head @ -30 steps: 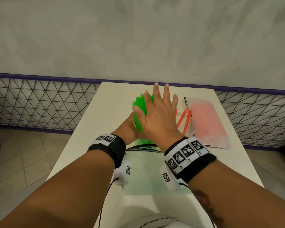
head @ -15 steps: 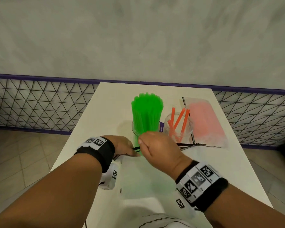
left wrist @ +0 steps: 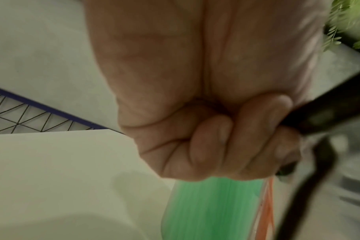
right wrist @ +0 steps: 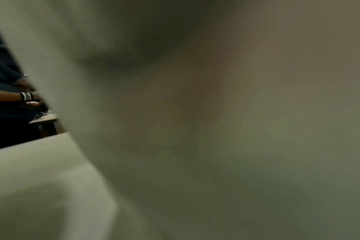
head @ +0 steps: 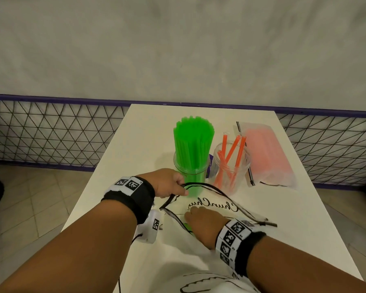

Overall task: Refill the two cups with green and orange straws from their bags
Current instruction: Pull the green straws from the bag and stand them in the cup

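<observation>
A clear cup (head: 191,173) packed with green straws (head: 193,140) stands mid-table. To its right a second clear cup (head: 230,166) holds a few orange straws (head: 230,151). A bag of orange straws (head: 266,153) lies at the far right. In front of the cups lies a clear printed bag (head: 216,206) with a black rim. My left hand (head: 179,188) pinches that black rim (left wrist: 310,120) and holds the mouth up. My right hand (head: 201,223) lies at the bag's mouth with its fingers hidden. The right wrist view shows only blurred plastic.
The white table (head: 294,229) ends at a wall, with a wire mesh fence (head: 51,134) on both sides. Tiled floor (head: 30,197) lies to the left. Another person works at a table in the background (right wrist: 25,97).
My right hand came off the top of the green straws and drew back to the printed bag's mouth. My left hand left the cup and took hold of the bag's black rim.
</observation>
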### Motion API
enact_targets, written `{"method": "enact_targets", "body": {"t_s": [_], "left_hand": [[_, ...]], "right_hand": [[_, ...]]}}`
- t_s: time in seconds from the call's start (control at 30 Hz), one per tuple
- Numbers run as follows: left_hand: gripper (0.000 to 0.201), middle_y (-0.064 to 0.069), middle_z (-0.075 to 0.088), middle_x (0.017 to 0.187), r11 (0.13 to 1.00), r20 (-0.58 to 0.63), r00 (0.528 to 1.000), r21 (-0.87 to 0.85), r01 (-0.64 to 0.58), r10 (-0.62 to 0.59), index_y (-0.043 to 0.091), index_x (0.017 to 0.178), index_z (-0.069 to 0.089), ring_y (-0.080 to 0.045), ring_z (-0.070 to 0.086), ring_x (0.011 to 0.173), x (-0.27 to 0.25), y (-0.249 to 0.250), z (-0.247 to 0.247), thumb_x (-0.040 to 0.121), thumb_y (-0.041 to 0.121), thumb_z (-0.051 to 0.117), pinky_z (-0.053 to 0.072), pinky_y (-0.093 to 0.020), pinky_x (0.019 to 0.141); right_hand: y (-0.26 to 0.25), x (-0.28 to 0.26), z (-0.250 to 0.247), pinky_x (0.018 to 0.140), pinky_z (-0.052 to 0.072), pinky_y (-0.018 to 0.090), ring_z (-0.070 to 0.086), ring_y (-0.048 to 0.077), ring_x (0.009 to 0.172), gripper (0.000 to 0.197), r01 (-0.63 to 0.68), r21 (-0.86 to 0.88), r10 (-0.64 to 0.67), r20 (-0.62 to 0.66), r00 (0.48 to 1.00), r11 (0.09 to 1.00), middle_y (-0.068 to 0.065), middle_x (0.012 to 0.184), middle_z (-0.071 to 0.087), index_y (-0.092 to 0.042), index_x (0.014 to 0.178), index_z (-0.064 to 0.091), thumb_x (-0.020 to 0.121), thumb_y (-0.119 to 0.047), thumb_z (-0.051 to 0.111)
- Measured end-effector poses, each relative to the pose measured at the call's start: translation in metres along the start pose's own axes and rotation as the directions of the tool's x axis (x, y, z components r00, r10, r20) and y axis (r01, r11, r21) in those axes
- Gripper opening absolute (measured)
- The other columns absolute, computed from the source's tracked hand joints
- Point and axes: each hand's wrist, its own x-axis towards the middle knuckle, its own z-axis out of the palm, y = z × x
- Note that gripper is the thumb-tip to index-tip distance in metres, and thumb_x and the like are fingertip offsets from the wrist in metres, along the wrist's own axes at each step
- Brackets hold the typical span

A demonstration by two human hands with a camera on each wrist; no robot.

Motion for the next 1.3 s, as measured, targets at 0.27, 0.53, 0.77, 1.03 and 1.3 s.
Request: {"method": "enact_targets", "body": {"t_s": [0.27,0.53,0.77,1.03,1.3], "left_hand": [[0.022,-0.001,0.059,0.079,0.988,0.087,0.994,-0.135,0.077,-0.065,0.020,0.102,0.064,-0.013,0.052,0.065,0.002,-0.010,0.004,0.083,0.026,0.073,0.044,-0.020,0.057],[0.028,-0.001,0.070,0.096,0.982,0.129,0.988,0.177,0.062,-0.085,0.020,0.111,0.067,-0.014,0.062,0.079,0.002,-0.009,-0.001,0.084,0.025,0.072,0.053,-0.028,0.079],[0.125,-0.003,0.043,0.146,0.975,-0.121,0.988,-0.212,0.072,-0.099,0.027,0.149,0.014,-0.024,0.047,0.128,0.017,-0.021,-0.009,0.051,0.062,0.084,0.045,-0.042,0.102],[0.099,0.006,0.054,0.137,0.637,-0.494,0.840,-0.579,-0.509,0.223,0.034,0.143,0.031,-0.011,0.051,0.127,0.018,0.013,-0.038,0.060,0.031,0.085,0.044,-0.036,0.104],[0.078,-0.003,0.067,0.117,0.669,-0.568,0.801,-0.524,-0.527,0.187,0.025,0.131,0.048,-0.020,0.065,0.109,0.024,0.020,-0.042,0.060,0.033,0.080,0.052,-0.049,0.095]], "right_hand": [[0.002,-0.002,0.011,0.076,0.048,0.037,0.061,0.036,0.093,0.024,0.088,0.053,-0.093,0.087,0.992,0.995,0.017,0.108,0.058,-0.004,0.111,0.056,0.087,0.001,0.054],[0.006,-0.023,-0.064,0.080,0.042,0.030,0.053,0.023,0.093,0.033,-0.075,0.343,0.023,0.151,0.988,0.936,0.008,0.105,0.063,-0.012,0.101,0.066,0.101,-0.036,0.043],[0.010,-0.076,-0.145,0.089,0.046,0.032,0.061,0.012,0.094,0.052,0.029,0.492,0.143,-0.309,0.940,0.870,-0.002,0.101,0.066,-0.022,0.107,0.066,0.098,-0.056,0.028],[0.025,-0.094,-0.177,0.064,0.051,0.023,0.065,0.001,0.059,0.018,0.149,0.502,0.197,-0.570,0.797,0.852,-0.004,0.068,0.070,-0.026,0.086,0.063,0.097,-0.036,0.052],[0.014,-0.103,-0.184,0.070,0.053,0.037,0.066,0.013,0.064,0.025,0.176,0.391,0.180,-0.719,0.672,0.903,0.001,0.071,0.067,-0.014,0.087,0.067,0.097,-0.032,0.052]]}}
